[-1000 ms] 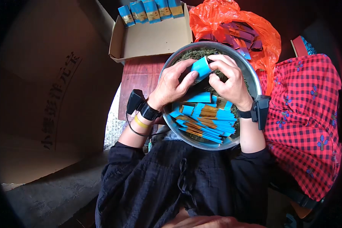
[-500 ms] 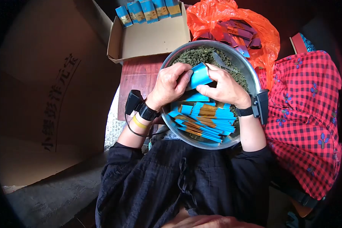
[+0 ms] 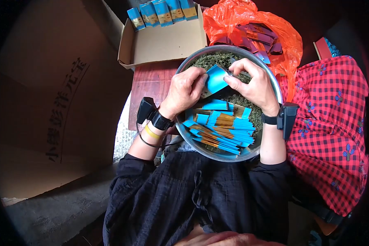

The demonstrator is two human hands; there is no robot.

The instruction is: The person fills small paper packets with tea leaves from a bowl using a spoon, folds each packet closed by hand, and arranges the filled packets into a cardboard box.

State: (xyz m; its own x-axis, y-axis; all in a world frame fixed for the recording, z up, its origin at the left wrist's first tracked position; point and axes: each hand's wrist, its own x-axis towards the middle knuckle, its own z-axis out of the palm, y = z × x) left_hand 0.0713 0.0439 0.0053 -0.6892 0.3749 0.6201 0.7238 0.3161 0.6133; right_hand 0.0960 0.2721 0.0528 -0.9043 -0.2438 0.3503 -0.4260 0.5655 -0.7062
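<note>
We hold an open blue packet above the basin, over its middle toward the far rim, tilted so that its pale inside shows on the right. Our left hand has it by the left side, thumb and bent forefinger clamped on that edge, the other fingers curled together. Our right hand is at the packet's right edge, its thumb and forefinger apart, the thumb tip at the edge; we cannot tell whether it presses on it. Beneath our hands, dried green leaves lie along the basin's far side and down its right side, and a pile of flat blue packets with gold bands fills the near part, many overlapping and fanned toward the near rim. Left of the basin shows the reddish wooden tabletop, and at its far edge sits a shallow cardboard tray with a row of filled-looking blue packets along its far wall. Beyond the basin's far right rim, an orange-red plastic bag gapes around purple packets. A red checked cloth spreads to the right, and a big cardboard box stands at our left.
</note>
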